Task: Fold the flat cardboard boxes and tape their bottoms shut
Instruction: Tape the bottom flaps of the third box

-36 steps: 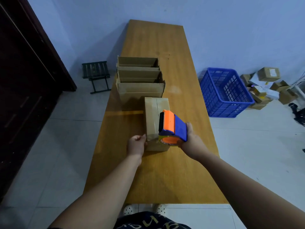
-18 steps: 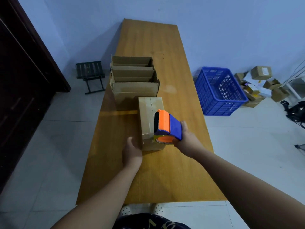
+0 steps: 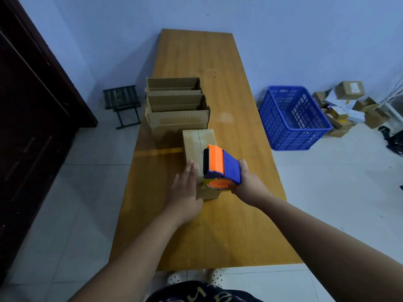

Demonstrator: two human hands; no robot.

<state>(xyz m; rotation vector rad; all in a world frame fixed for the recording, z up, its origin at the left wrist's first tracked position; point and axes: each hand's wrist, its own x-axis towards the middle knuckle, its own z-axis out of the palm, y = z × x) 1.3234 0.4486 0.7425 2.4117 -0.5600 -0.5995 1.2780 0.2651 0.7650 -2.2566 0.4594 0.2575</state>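
A small cardboard box [image 3: 199, 142] lies bottom-up on the long wooden table [image 3: 229, 225], a strip of tape along its centre seam. My left hand [image 3: 185, 190] lies flat with straight fingers on the box's near left part. My right hand [image 3: 248, 184] grips the blue and orange tape dispenser [image 3: 220, 168] over the box's near right end, its roll touching the box. Behind the small box stand three folded, open-topped boxes [image 3: 176, 110] in a row.
A blue plastic crate [image 3: 292, 118] stands on the floor right of the table, with a heap of small cartons [image 3: 349, 105] beyond it. A dark folding stool [image 3: 122, 103] sits left of the table, near a dark wooden door [image 3: 28, 105].
My left hand has left the box's near left corner, opened and slid flat onto its top. The dispenser has stayed at the near end of the box.
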